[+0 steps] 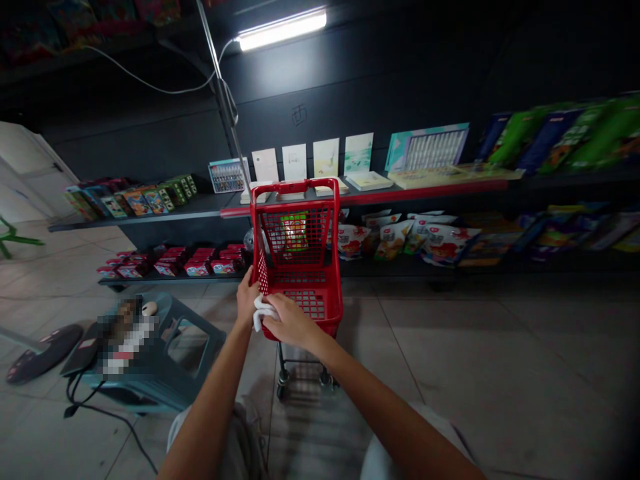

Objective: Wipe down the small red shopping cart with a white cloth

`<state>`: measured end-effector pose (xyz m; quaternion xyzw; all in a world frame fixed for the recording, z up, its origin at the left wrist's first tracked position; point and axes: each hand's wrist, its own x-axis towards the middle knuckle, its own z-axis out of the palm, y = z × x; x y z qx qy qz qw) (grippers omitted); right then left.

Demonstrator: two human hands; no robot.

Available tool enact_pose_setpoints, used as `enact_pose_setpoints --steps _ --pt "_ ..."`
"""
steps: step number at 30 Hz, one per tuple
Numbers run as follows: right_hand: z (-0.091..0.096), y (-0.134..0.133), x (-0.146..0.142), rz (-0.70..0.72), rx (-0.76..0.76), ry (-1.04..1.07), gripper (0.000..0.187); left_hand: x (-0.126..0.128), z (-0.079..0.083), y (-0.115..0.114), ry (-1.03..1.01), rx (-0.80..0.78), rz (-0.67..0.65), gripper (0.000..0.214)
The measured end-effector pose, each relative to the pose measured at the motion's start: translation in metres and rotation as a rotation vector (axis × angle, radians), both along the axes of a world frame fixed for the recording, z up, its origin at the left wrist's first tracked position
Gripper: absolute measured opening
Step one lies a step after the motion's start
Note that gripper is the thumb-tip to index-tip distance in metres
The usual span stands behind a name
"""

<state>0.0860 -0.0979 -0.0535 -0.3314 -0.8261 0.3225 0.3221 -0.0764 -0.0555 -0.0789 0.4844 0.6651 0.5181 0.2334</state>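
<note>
A small red shopping cart (334,313) with lattice sides stands upright in front of me. My left hand (246,299) is closed against the left side of its basket, near the front lower corner, with the fingertips partly hidden. Just to the right, my right hand (289,320) is closed on a crumpled white cloth (263,312). The cloth touches the basket's near left corner, and part of it sticks out beside the left hand. A green packet (295,230) shows through the lattice at the cart's far end.
Behind the cart runs a dark shelf (190,208) with books, boxes and snack bags (447,241). A blue-grey stool (165,363) carrying a dark device with cables stands at left, beside a round base (45,353). A metal pole (225,100) rises near the shelf.
</note>
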Motion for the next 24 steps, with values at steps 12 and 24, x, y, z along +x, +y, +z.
enact_pose_setpoints --steps 12,24 --pt "0.003 0.016 0.052 0.086 0.031 -0.381 0.027 -0.003 -0.001 0.004 0.124 -0.005 0.023 0.063" --pt "-0.018 0.04 0.023 -0.057 -0.438 0.059 0.008 0.003 -0.014 0.008 0.003 -0.133 0.057 0.045"
